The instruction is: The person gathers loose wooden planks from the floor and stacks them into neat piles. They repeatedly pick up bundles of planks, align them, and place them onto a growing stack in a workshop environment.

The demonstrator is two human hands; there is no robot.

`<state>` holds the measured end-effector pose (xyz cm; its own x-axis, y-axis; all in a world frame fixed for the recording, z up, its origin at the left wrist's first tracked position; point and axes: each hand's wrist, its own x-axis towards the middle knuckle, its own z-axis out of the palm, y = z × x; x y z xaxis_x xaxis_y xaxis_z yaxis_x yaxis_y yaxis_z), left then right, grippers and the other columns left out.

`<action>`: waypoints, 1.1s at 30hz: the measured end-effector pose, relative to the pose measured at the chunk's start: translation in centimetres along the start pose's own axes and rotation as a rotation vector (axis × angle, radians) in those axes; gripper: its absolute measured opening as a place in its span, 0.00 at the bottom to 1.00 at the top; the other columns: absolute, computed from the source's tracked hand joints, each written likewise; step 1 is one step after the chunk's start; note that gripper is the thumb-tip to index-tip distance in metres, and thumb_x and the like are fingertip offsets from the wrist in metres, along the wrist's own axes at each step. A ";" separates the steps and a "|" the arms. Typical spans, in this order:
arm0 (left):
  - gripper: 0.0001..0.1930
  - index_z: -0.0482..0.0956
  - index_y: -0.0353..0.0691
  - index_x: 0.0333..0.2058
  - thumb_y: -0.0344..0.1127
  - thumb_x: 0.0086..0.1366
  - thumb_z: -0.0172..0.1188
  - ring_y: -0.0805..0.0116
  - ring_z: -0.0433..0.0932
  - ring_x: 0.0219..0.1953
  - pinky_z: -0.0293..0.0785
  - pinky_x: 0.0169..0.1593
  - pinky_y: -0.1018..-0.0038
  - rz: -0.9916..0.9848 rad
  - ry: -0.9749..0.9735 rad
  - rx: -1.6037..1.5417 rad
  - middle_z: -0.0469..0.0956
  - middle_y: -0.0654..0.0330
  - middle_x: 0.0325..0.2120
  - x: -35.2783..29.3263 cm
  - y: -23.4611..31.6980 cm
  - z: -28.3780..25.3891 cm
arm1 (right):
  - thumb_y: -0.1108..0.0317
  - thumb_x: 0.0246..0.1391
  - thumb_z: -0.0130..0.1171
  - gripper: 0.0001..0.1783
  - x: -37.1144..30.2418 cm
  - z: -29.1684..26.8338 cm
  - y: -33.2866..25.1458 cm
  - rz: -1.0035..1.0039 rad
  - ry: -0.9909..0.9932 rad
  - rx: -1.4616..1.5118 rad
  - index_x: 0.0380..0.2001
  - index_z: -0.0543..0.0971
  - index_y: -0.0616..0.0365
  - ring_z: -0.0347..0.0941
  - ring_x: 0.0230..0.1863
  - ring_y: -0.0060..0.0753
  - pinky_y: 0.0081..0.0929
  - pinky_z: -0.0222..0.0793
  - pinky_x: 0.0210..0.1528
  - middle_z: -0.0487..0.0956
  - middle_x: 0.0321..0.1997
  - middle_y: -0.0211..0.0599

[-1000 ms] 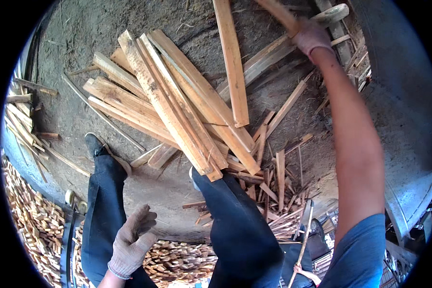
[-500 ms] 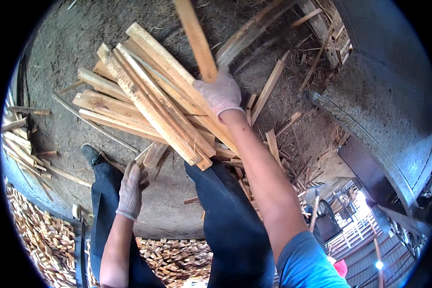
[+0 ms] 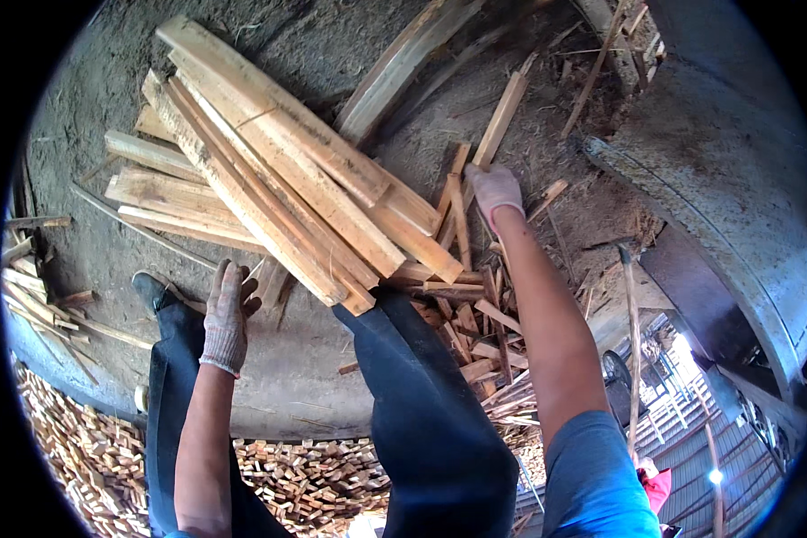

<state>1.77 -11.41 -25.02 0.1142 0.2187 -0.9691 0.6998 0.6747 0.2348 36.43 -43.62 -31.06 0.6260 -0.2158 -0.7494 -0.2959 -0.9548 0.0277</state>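
Several long pale planks [image 3: 269,170] lie stacked at a slant in front of me, their near ends against my right knee. My right hand [image 3: 496,190], in a light knitted glove, is to the right of the stack. Its fingers are closed round the near end of a narrow wooden strip [image 3: 502,117] that points away from me. My left hand [image 3: 226,314], gloved too, hovers near my left leg, left of the stack's near end. Its fingers are stretched out and it holds nothing. Shorter wood pieces [image 3: 457,206] stick up beside my right hand.
Scrap wood [image 3: 475,332] is heaped beside my right leg. A grey beam [image 3: 403,67] lies beyond the stack. On the right stands a large curved metal sheet [image 3: 717,206], near a long-handled tool [image 3: 632,332]. Below are piles of cut wood [image 3: 314,480].
My right hand has let go of a plank, which now lies on the stack, and has moved right and nearer onto the narrow strip. My left hand stays open.
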 end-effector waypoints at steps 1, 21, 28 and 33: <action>0.42 0.57 0.41 0.74 0.61 0.72 0.58 0.61 0.75 0.57 0.74 0.53 0.67 -0.019 -0.001 -0.015 0.71 0.53 0.62 -0.2 -0.3 -0.3 | 0.47 0.59 0.63 0.31 0.2 0.2 0.6 -0.030 -0.030 0.046 0.54 0.80 0.64 0.77 0.57 0.63 0.45 0.71 0.58 0.82 0.52 0.64; 0.59 0.41 0.36 0.76 0.77 0.65 0.52 0.46 0.59 0.72 0.59 0.71 0.49 -0.113 0.026 -0.487 0.49 0.42 0.75 3.3 -0.6 2.9 | 0.30 0.55 0.61 0.52 -5.0 0.9 -22.6 -0.856 -0.111 0.155 0.63 0.74 0.71 0.72 0.67 0.56 0.41 0.65 0.69 0.75 0.64 0.65; 0.56 0.45 0.37 0.75 0.74 0.66 0.54 0.49 0.48 0.77 0.47 0.76 0.49 0.013 -0.127 -0.867 0.49 0.46 0.76 7.1 -0.1 4.0 | 0.28 0.58 0.58 0.53 -5.3 7.4 -27.7 -0.483 -0.603 0.100 0.65 0.72 0.71 0.79 0.59 0.47 0.33 0.72 0.63 0.78 0.62 0.57; 0.58 0.40 0.40 0.76 0.71 0.65 0.60 0.49 0.47 0.78 0.43 0.77 0.44 0.134 -0.278 -0.793 0.46 0.49 0.77 5.3 1.1 3.6 | 0.22 0.52 0.59 0.57 -8.5 8.0 -26.5 -0.514 -0.850 -0.096 0.64 0.74 0.67 0.77 0.61 0.43 0.36 0.73 0.63 0.79 0.61 0.54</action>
<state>5.68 -12.04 -30.19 0.4025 0.2213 -0.8883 -0.0212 0.9723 0.2327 33.20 -14.90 -30.71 -0.0740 0.4109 -0.9087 -0.0512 -0.9115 -0.4080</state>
